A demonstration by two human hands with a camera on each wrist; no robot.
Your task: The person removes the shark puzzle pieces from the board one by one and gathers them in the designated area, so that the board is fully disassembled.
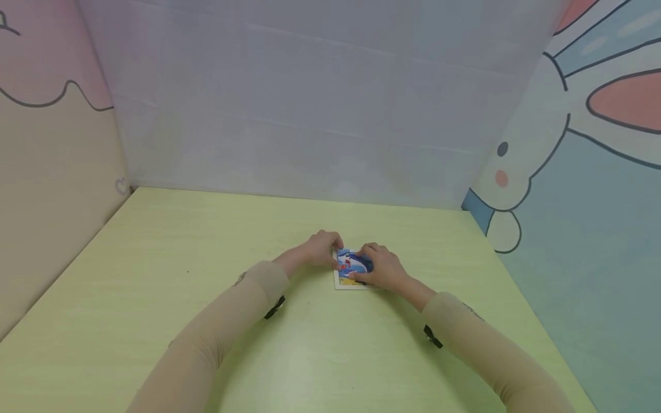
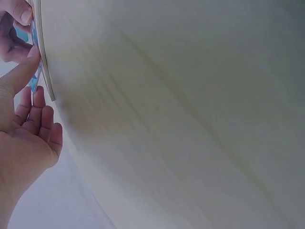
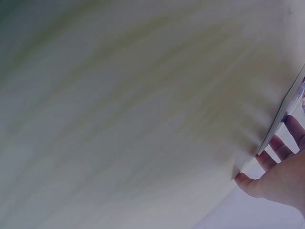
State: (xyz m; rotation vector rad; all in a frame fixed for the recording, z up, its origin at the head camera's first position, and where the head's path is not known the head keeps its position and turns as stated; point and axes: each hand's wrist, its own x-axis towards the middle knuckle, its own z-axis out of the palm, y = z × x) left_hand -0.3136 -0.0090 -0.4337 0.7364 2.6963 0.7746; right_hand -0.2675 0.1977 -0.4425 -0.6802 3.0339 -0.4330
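Note:
A small jigsaw puzzle board [image 1: 356, 287] with a white border lies flat on the table, showing a blue, white and yellow sea picture. At its left edge my left hand [image 1: 324, 249] pinches a light-blue puzzle piece [image 2: 34, 84] between thumb and fingers. The piece tilts slightly off the board in the left wrist view. My right hand [image 1: 383, 267] rests over the right part of the picture, thumb and fingers spread, and covers much of it. In the right wrist view, the right hand's fingers [image 3: 279, 151] lie along the board's edge.
The pale yellow-green table [image 1: 206, 229] extends on all sides of the board. A plain light curtain [image 1: 310, 115] hangs behind it. Cartoon-printed panels stand at left and right, the right panel [image 1: 594, 258] bearing a rabbit. Dark straps [image 1: 275, 308] show under the sleeves.

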